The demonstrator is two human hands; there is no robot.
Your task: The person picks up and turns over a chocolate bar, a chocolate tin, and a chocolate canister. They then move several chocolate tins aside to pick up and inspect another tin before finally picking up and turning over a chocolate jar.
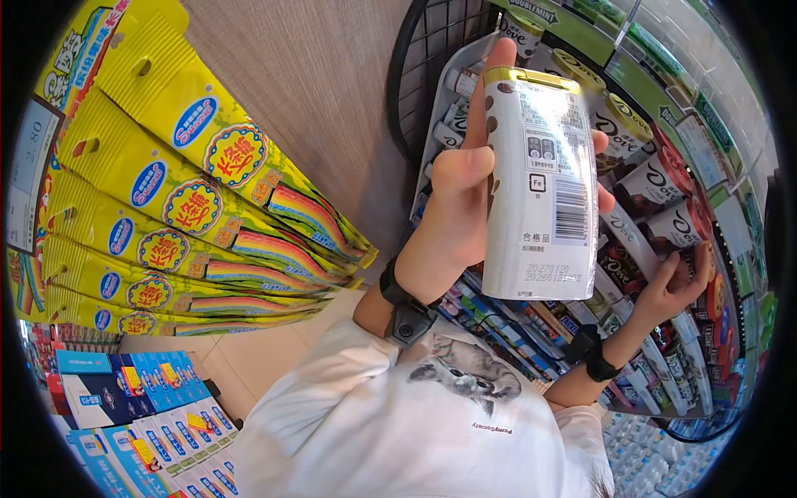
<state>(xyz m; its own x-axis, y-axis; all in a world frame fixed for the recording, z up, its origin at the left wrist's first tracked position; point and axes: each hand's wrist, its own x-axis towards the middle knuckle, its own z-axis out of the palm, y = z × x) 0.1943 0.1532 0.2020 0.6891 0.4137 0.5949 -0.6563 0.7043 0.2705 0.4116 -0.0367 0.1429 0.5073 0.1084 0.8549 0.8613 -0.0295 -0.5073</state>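
My left hand (457,199) is wrapped round a white tub with a gold lid (544,187), held up close to the camera. Its back faces me, with a barcode, small print, brown spots along one edge and a printed date near the bottom. My thumb lies on its left side, and fingertips show at its right. Over at the shelf, my right hand (674,286) has its fingers apart, at the lower edge of a red-and-white Dove tub (677,224). Whether those fingers grip that tub, I cannot make out. White Dove tubs with gold lids (623,124) stand beside it.
Yellow candy bags (191,199) hang in a row at the left, near a price tag (33,174). A black wire rack (423,75) borders the shelf. Blue-and-white cartons (158,415) are stacked at lower left, and wrapped bottles (647,456) at lower right.
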